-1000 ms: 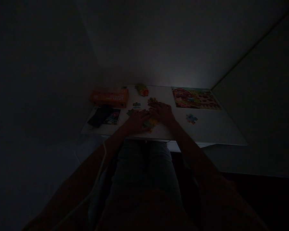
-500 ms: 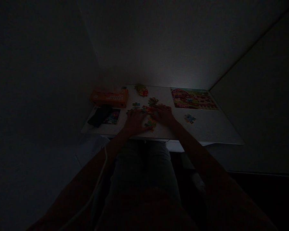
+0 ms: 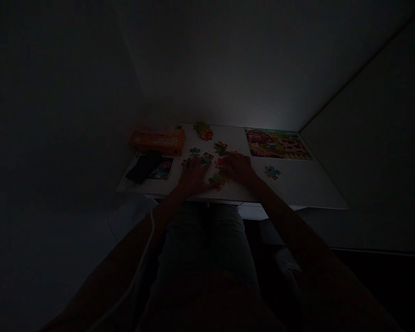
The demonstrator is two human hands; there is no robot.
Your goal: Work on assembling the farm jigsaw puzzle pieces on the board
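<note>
Puzzle pieces (image 3: 218, 177) sit mid-table near front edge, btwn both hands. Left hand (image 3: 192, 175) flat, fingers spread, pinning the cluster; right hand (image 3: 241, 167) flat too, nothing gripped. Best bet imo: press lightly, slide tabs in w/o buckling. Very dim.

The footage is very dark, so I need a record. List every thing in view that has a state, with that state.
left hand: palm down, flat on the loose puzzle pieces
right hand: palm down on the pieces; grip cannot be told
finished farm puzzle: assembled, lying flat
single piece: loose, apart from the rest
orange puzzle box: lying on its side
white table: bearing all of these
</note>
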